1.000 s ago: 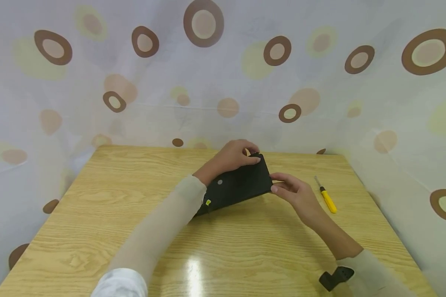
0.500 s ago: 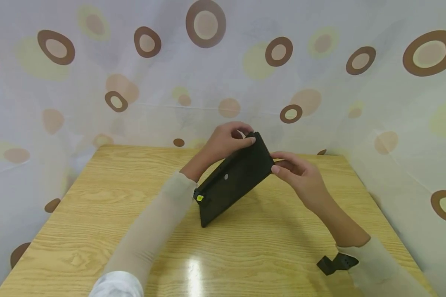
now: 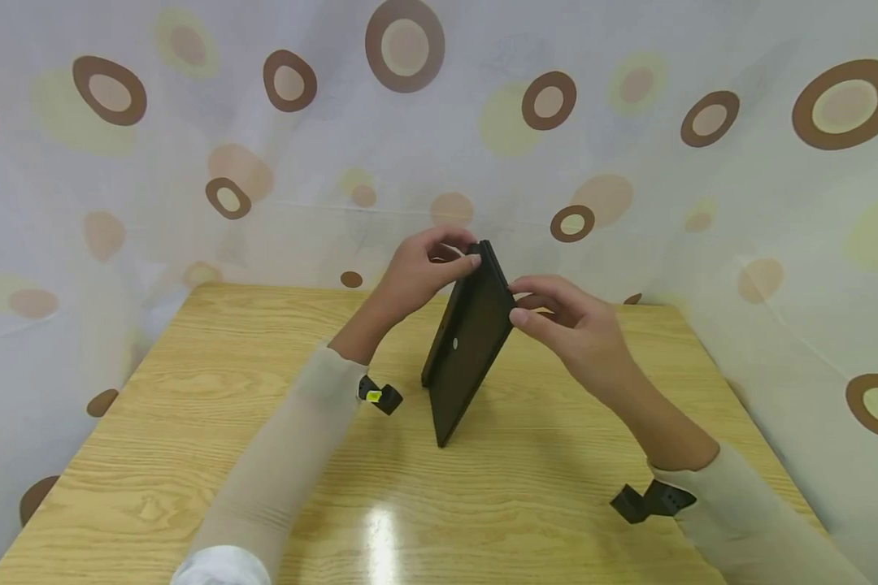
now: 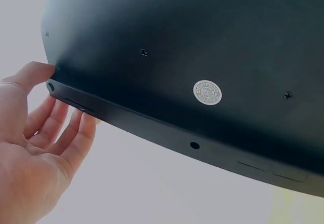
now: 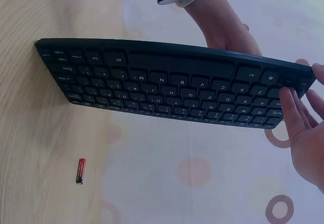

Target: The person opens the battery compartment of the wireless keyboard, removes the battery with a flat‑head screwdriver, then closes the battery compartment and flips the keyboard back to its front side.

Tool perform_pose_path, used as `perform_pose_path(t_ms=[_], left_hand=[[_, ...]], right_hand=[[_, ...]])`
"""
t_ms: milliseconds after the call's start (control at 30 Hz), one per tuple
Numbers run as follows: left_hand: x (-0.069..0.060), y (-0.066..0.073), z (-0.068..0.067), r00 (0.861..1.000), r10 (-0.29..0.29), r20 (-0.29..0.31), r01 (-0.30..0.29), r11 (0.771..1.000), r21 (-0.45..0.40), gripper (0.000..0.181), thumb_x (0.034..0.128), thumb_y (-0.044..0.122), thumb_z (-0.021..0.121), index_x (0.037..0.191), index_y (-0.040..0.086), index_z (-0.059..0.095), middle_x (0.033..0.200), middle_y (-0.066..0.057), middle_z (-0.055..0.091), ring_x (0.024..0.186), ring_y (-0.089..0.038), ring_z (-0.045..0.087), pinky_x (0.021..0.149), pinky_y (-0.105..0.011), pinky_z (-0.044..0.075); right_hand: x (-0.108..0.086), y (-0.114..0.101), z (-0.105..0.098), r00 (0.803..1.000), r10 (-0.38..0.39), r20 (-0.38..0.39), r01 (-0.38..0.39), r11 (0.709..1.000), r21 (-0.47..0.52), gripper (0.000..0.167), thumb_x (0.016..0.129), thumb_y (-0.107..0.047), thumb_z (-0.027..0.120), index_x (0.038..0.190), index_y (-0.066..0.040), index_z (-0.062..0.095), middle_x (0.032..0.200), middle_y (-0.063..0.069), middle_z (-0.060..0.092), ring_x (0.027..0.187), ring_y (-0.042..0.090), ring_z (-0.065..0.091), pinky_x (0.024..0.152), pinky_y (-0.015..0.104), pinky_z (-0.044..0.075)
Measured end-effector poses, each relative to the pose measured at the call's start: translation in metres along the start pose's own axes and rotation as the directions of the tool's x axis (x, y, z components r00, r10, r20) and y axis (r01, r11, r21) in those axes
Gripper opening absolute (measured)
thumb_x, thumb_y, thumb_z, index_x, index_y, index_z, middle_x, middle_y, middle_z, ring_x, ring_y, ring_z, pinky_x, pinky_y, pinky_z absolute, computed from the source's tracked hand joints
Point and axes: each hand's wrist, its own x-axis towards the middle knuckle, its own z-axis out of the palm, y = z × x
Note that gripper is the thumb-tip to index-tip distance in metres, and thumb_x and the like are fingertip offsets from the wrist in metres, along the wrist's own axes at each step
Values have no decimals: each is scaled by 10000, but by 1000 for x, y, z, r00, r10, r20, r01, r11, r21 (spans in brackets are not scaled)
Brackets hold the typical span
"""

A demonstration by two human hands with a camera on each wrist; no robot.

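Observation:
A slim black keyboard (image 3: 480, 349) stands steeply tilted on one end above the table, its underside towards the head camera. At its upper far corner my left hand (image 3: 419, 272) pinches it, thumb on the underside. My right hand (image 3: 581, 337) pinches the nearer upper corner between thumb and fingers. In the left wrist view the underside shows screws and a round silver sticker (image 4: 207, 92). The right wrist view shows the key side (image 5: 172, 89), with fingers of my right hand (image 5: 306, 143) against the corner keys.
A small red and black battery (image 5: 81, 171) lies on the wooden table (image 3: 227, 390), seen only in the right wrist view. Patterned cloth (image 3: 497, 179) hangs behind the table and along its sides. Black wrist cameras sit on both forearms.
Both hands have lifted the held end and moved left, turning the keyboard from a low slant to steeply upright. The yellow-handled screwdriver on the right has become hidden behind my right arm.

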Motion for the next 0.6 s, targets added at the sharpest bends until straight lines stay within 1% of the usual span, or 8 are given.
perform_pose_path(t_ms=[133, 367, 500, 600], left_hand=[[-4, -1, -6, 1000, 3, -6, -3, 1000, 1, 264, 938, 331, 712, 1170, 213, 674, 1126, 27, 677, 1027, -195, 682, 878, -385, 551], [-12, -1, -16, 1000, -10, -9, 10, 1000, -13, 304, 955, 333, 697, 1222, 197, 646, 1163, -8, 662, 1041, -199, 669, 893, -403, 522], [-15, -1, -19, 1000, -1, 0, 1, 1000, -10, 302, 959, 360, 685, 1219, 211, 643, 1159, -1, 663, 1060, -239, 662, 901, -420, 515], [-18, 1, -21, 1000, -8, -2, 8, 1000, 7, 301, 962, 365, 682, 1221, 217, 644, 1148, 5, 659, 1057, -249, 650, 898, -420, 512]], right_hand=[[2, -2, 6, 1000, -3, 3, 3, 1000, -3, 335, 961, -146, 706, 1288, -94, 655, 1207, 6, 663, 1029, 149, 680, 876, 240, 563], [5, -6, 17, 1000, 0, 19, 0, 1000, 26, 334, 957, -158, 714, 1282, -106, 657, 1207, 14, 661, 1041, 165, 677, 892, 258, 563], [6, -3, 20, 1000, -16, 25, 15, 1000, 26, 324, 961, -140, 703, 1280, -111, 654, 1219, 4, 653, 1072, 176, 649, 893, 252, 555], [6, 1, 23, 999, -32, 36, 31, 999, 40, 335, 960, -115, 697, 1290, -103, 643, 1233, 21, 642, 1102, 207, 627, 889, 257, 557]])
